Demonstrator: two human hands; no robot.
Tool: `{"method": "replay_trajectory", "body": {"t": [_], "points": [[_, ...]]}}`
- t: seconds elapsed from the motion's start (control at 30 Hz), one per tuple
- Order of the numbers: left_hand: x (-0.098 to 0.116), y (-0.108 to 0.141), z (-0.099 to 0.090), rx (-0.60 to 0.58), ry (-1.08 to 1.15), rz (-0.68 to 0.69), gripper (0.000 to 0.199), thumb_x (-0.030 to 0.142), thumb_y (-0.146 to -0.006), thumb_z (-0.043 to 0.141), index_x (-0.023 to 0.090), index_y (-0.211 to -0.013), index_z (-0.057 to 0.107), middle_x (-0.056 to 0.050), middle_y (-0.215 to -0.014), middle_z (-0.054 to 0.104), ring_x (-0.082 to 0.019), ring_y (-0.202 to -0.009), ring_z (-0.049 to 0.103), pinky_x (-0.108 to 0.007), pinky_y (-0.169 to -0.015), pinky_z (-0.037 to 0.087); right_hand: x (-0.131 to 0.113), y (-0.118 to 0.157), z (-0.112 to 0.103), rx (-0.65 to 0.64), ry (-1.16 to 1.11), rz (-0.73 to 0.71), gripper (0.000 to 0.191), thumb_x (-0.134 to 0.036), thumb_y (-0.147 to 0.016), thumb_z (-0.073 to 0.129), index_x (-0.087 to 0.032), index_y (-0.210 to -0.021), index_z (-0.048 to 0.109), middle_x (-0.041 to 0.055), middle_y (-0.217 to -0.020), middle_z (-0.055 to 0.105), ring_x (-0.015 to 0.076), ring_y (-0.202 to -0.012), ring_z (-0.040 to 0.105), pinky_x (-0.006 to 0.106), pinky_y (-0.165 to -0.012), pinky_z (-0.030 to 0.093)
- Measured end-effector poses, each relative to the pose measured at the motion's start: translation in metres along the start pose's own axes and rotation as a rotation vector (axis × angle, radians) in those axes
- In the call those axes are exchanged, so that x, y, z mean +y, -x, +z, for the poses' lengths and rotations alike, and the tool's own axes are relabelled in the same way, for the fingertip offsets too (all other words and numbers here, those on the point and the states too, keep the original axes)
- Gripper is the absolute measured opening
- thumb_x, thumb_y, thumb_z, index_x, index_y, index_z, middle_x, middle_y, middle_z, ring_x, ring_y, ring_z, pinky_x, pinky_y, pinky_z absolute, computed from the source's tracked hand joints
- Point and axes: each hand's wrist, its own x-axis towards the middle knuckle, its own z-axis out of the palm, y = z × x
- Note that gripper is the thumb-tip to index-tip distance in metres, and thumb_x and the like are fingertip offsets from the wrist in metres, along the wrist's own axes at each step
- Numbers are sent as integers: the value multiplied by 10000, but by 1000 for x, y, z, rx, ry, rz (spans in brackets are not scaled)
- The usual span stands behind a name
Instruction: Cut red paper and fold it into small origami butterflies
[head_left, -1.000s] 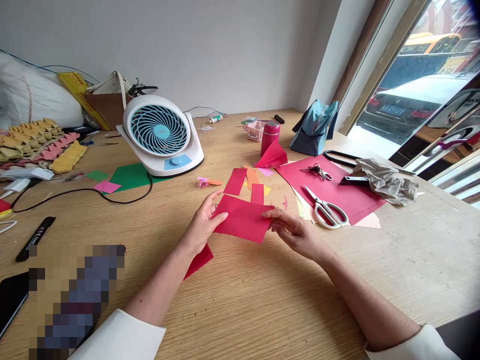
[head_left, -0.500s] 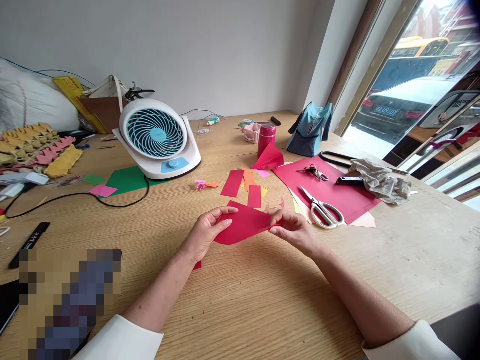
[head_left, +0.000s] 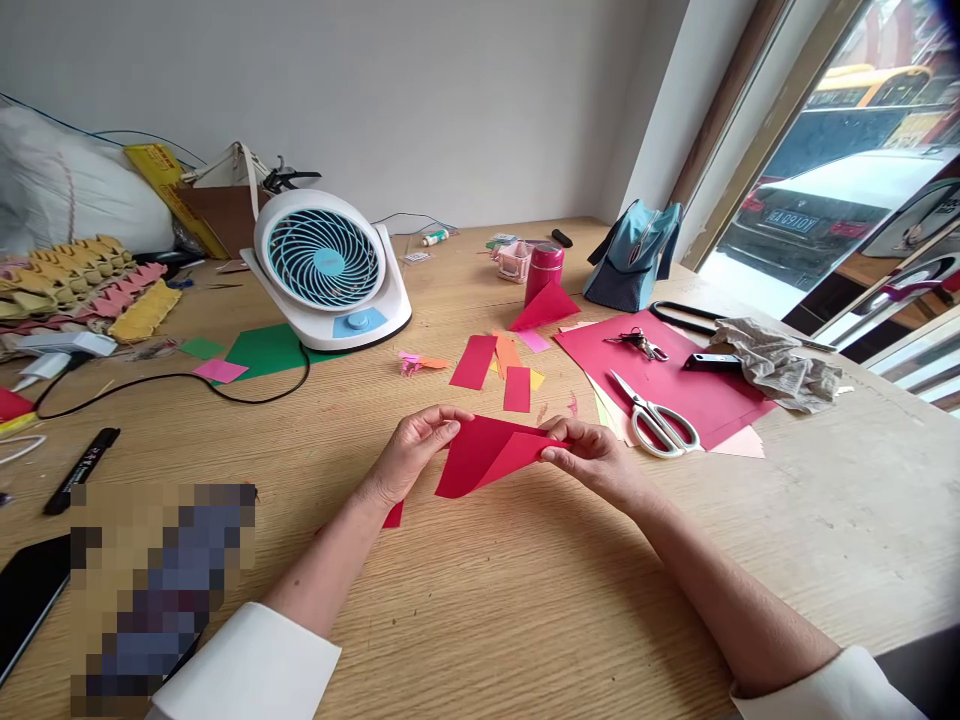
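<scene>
Between my hands a piece of red paper [head_left: 480, 455] is held above the table, its right part folded over at a slant and its lower edge curved. My left hand [head_left: 409, 450] pinches its upper left corner between thumb and fingers. At the right end, my right hand [head_left: 589, 452] grips the fold between thumb and fingertips. Just beyond lie two red paper strips [head_left: 474, 362] with orange paper [head_left: 508, 350] and yellow scraps. Another bit of red paper [head_left: 393, 514] shows on the table beside my left wrist.
White-handled scissors [head_left: 660, 420] and keys [head_left: 639, 342] rest on a large red sheet [head_left: 675, 375] to the right. A white and blue fan [head_left: 330, 270] stands at the back left. Behind are a red bottle [head_left: 544, 268] and a blue bag [head_left: 634, 255]. A black marker [head_left: 82, 470] lies left.
The right part of the red paper now folds over, showing a slanted flap. My left hand has shifted slightly to the paper's upper corner. The whole view has moved a little.
</scene>
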Motion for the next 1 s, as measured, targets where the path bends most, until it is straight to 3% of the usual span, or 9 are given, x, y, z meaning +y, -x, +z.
{"method": "replay_trajectory", "body": {"t": [0.13, 0.33, 0.53, 0.73, 1.0], "points": [[17, 3, 8, -36, -215, 165, 151, 326, -880, 674, 213, -922, 765, -82, -1150, 707, -242, -1172, 606, -316, -1004, 442, -1, 2, 1, -4, 34, 0, 316, -487, -848, 719, -187, -772, 654, 45, -847, 675, 172, -803, 621, 304, -707, 514], [24, 7, 18, -144, -476, 244, 175, 335, -906, 637, 210, -879, 756, -64, -912, 739, -214, -898, 670, -303, -847, 481, -3, 5, 4, 4, 138, -87, 262, -413, -889, 693, -179, -776, 652, 46, -847, 663, 164, -792, 614, 308, -740, 488], [29, 13, 24, -202, -492, 241, 422, 462, -1001, 441, 182, -882, 734, -73, -979, 744, -215, -968, 671, -310, -879, 470, -7, 7, 7, -10, 301, -142, 263, -395, -892, 694, -176, -755, 644, 41, -817, 640, 159, -755, 601, 301, -710, 473], [29, 18, 38, -86, -609, 335, 194, 253, -916, 605, 187, -749, 678, -57, -977, 738, -174, -910, 683, -288, -864, 482, -12, 9, 12, -13, 328, -193, 231, -368, -890, 703, -169, -782, 658, 47, -826, 633, 158, -752, 599, 301, -709, 476], [25, 17, 37, -22, -675, 358, 191, 178, -894, 611, 191, -706, 646, -32, -915, 733, -150, -855, 682, -271, -820, 489, -11, 9, 12, 47, 242, -167, 207, -364, -905, 684, -173, -830, 654, 38, -824, 622, 157, -759, 588, 297, -712, 470]]}}
